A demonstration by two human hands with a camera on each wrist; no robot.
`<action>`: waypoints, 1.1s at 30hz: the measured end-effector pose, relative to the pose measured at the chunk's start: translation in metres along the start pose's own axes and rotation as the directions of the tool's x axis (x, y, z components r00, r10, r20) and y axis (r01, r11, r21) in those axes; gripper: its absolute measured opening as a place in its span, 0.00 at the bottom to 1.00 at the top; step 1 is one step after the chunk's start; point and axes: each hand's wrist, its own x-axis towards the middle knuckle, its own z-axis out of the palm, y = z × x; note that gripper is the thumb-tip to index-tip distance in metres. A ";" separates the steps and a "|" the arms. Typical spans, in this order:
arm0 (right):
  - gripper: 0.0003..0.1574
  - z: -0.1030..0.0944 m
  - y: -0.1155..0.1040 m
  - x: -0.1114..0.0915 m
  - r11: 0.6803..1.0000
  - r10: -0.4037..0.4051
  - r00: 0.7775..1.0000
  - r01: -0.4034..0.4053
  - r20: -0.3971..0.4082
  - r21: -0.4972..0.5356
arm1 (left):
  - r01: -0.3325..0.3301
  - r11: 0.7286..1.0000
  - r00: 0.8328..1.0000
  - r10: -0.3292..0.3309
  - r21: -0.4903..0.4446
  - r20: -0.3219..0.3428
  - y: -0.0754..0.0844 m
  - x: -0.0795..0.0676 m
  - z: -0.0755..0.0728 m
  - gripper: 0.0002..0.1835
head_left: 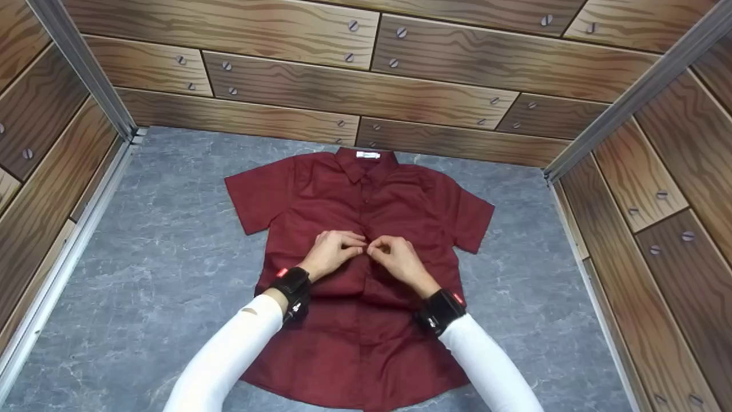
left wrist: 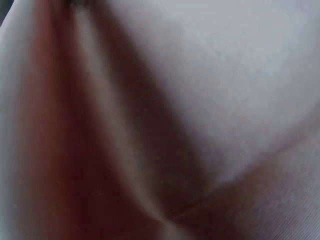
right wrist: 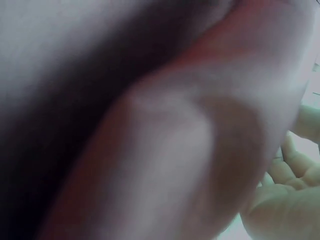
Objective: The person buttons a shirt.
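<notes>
A dark red short-sleeved shirt (head_left: pixel 320 200) lies front up, its collar at the far side. At mid-chest, my left hand (head_left: pixel 334 250) pinches the front placket, thumb against fingers. Close by on the right, my right hand (head_left: pixel 398 258) pinches the same strip with thumb and forefinger. The fingertips of both hands almost meet, and any button between them is too small to see. In the left wrist view, blurred folds of shirt cloth (left wrist: pixel 240 90) fill the picture. Lifted shirt cloth (right wrist: pixel 165 150) covers most of the right wrist view, with part of my right hand (right wrist: pixel 285 210) beside it.
The shirt is spread on a grey marbled surface (head_left: pixel 154 257). Wood-patterned panels form a back wall (head_left: pixel 286 80) and two side walls, joined by metal corner posts (head_left: pixel 635 86). A white label (head_left: pixel 368 154) shows inside the collar.
</notes>
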 end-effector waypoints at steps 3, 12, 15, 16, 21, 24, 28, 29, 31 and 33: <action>0.04 0.000 -0.001 0.001 1.000 0.011 1.000 -0.011 -0.008 -0.010 | 0.001 1.000 1.000 -0.001 0.006 -0.018 0.000 0.001 0.000 0.12; 0.05 0.003 0.000 0.000 0.999 0.033 0.999 -0.034 -0.004 -0.020 | 0.026 1.000 0.998 -0.026 0.001 -0.049 -0.001 0.002 0.002 0.10; 0.04 0.003 0.002 -0.001 0.999 0.048 0.999 -0.048 -0.002 -0.017 | 0.035 0.999 0.999 -0.034 0.021 -0.030 0.001 0.004 0.001 0.08; 0.04 0.003 0.002 -0.001 0.998 0.054 0.999 -0.054 -0.001 -0.014 | 0.040 0.999 0.999 -0.039 0.026 -0.023 0.001 0.004 0.001 0.07; 0.03 0.001 0.003 -0.002 0.997 0.070 0.998 -0.070 0.006 0.009 | 0.078 0.996 0.997 -0.079 0.051 0.022 0.005 0.007 0.000 0.06; 0.03 -0.001 0.004 -0.004 0.997 0.075 0.997 -0.075 0.009 0.020 | 0.098 0.992 0.993 -0.102 0.073 0.057 0.005 0.007 0.001 0.05; 0.09 -0.003 0.007 -0.005 0.995 0.100 0.995 -0.100 0.006 0.007 | 0.122 0.988 0.987 -0.131 0.096 0.089 0.004 0.007 0.002 0.05; 0.10 -0.003 0.008 -0.005 0.994 0.112 0.994 -0.112 0.008 -0.004 | 0.128 0.987 0.986 -0.137 0.097 0.092 0.004 0.008 0.002 0.05; 0.09 -0.004 0.010 -0.006 0.991 0.127 0.992 -0.127 0.012 -0.031 | 0.141 0.985 0.983 -0.151 0.097 0.101 0.004 0.008 0.002 0.04; 0.07 -0.003 0.011 -0.005 0.988 0.144 0.989 -0.142 0.025 -0.061 | 0.152 0.983 0.981 -0.163 0.099 0.109 0.005 0.009 0.002 0.04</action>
